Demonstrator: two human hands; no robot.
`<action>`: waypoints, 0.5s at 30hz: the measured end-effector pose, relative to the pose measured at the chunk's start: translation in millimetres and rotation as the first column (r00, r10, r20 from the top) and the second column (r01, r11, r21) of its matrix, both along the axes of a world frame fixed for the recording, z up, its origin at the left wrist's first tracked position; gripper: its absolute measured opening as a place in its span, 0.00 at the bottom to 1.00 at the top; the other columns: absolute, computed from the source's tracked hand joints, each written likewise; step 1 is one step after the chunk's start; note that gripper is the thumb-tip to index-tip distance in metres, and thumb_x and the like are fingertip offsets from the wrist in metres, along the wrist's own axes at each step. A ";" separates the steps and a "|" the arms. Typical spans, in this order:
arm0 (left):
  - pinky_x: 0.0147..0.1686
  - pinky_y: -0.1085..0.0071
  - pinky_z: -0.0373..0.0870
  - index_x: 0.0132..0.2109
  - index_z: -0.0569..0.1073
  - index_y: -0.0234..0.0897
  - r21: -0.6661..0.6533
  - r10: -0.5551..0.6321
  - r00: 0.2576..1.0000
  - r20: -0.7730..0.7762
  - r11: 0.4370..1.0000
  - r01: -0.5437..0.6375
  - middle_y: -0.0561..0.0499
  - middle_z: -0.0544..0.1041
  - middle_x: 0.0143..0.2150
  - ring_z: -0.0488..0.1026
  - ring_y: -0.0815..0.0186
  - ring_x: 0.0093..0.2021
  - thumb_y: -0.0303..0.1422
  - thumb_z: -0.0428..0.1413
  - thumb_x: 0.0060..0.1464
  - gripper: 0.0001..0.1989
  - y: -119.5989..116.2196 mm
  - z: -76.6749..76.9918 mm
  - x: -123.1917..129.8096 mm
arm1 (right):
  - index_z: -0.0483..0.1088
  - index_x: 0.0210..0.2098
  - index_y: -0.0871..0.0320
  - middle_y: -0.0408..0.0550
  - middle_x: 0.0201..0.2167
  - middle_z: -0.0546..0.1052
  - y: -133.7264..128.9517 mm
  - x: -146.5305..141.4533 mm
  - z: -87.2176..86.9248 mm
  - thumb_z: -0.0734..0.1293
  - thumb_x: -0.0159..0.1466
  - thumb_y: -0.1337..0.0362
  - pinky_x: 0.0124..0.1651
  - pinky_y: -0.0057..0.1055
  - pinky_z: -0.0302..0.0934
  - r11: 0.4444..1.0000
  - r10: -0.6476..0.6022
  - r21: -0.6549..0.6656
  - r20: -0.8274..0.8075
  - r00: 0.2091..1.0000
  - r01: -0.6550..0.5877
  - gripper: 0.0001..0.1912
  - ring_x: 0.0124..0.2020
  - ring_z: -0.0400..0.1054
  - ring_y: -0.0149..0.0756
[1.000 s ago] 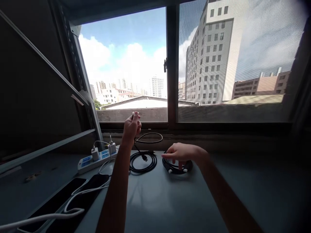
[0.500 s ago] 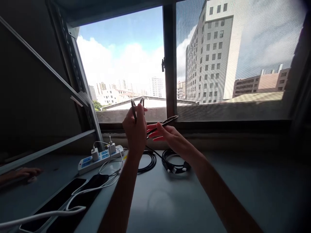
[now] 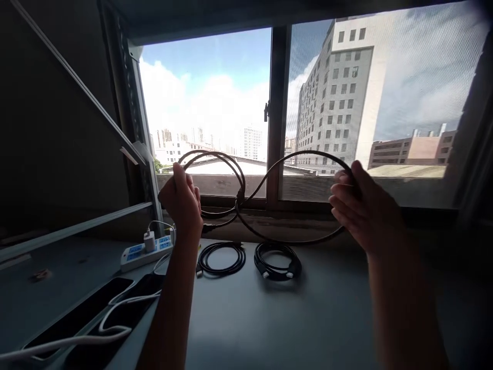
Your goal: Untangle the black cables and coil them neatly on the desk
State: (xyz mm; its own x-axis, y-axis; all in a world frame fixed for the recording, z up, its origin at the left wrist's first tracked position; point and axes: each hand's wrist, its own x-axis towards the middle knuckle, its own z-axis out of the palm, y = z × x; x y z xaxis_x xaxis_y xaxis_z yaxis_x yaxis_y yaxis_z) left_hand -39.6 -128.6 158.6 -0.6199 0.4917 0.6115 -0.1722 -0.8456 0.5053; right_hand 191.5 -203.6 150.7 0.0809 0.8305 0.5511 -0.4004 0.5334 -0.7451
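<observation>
A black cable (image 3: 243,181) is stretched in loops between my two hands, raised above the table in front of the window. My left hand (image 3: 182,198) is closed around coils of it on the left. My right hand (image 3: 360,205) grips a wide loop on the right, its fingers curled and partly dark. The loops cross near the middle, and a dark connector end (image 3: 209,227) dangles beside my left wrist. Below, two coiled black cables lie on the table: the left coil (image 3: 242,262) and the right coil (image 3: 259,264), which shows light-coloured plug ends.
A white power strip (image 3: 129,264) with a charger (image 3: 150,241) plugged in stands at the left. Two dark phones (image 3: 84,313) lie nearby, with a white cable (image 3: 90,339) across them. A metal shelf frame (image 3: 145,128) rises at the left of the window.
My hands have moved far apart, the right one to the right and the left one slightly left. The held cable has opened from a tight bundle into wide loops.
</observation>
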 end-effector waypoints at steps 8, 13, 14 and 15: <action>0.11 0.74 0.38 0.18 0.55 0.37 0.081 0.021 0.999 0.029 0.996 -0.023 0.61 0.46 0.14 0.42 0.78 0.11 0.40 0.47 0.58 0.23 10.3 -8.0 4.9 | 0.69 0.34 0.53 0.29 0.08 0.45 -21.6 27.7 3.1 0.56 0.66 0.60 0.08 0.19 0.21 0.984 0.179 0.021 0.006 0.984 -0.179 0.12 0.09 0.20 0.20; 0.10 0.74 0.38 0.17 0.54 0.37 0.062 -0.016 0.996 0.083 0.998 0.011 0.61 0.50 0.13 0.43 0.80 0.10 0.40 0.47 0.58 0.23 11.9 -9.2 6.7 | 0.70 0.44 0.51 0.27 0.06 0.51 -33.4 31.6 4.5 0.57 0.63 0.63 0.10 0.19 0.20 0.998 0.059 -0.009 -0.072 0.996 -0.060 0.14 0.09 0.20 0.19; 0.10 0.74 0.38 0.18 0.53 0.37 0.064 -0.016 0.996 0.093 0.998 0.010 0.61 0.51 0.13 0.43 0.80 0.09 0.40 0.47 0.58 0.23 11.8 -8.8 6.0 | 0.69 0.46 0.49 0.26 0.06 0.51 -34.6 31.5 4.2 0.56 0.64 0.62 0.11 0.18 0.19 0.999 0.040 -0.022 -0.080 0.996 -0.042 0.15 0.09 0.19 0.19; 0.10 0.75 0.38 0.18 0.52 0.37 0.067 -0.013 0.995 0.097 0.998 0.006 0.61 0.52 0.13 0.43 0.80 0.09 0.40 0.47 0.58 0.23 11.8 -8.6 5.3 | 0.68 0.47 0.47 0.25 0.05 0.50 -35.4 31.7 3.7 0.56 0.64 0.61 0.13 0.16 0.18 0.999 0.016 -0.030 -0.077 0.997 -0.019 0.15 0.09 0.18 0.17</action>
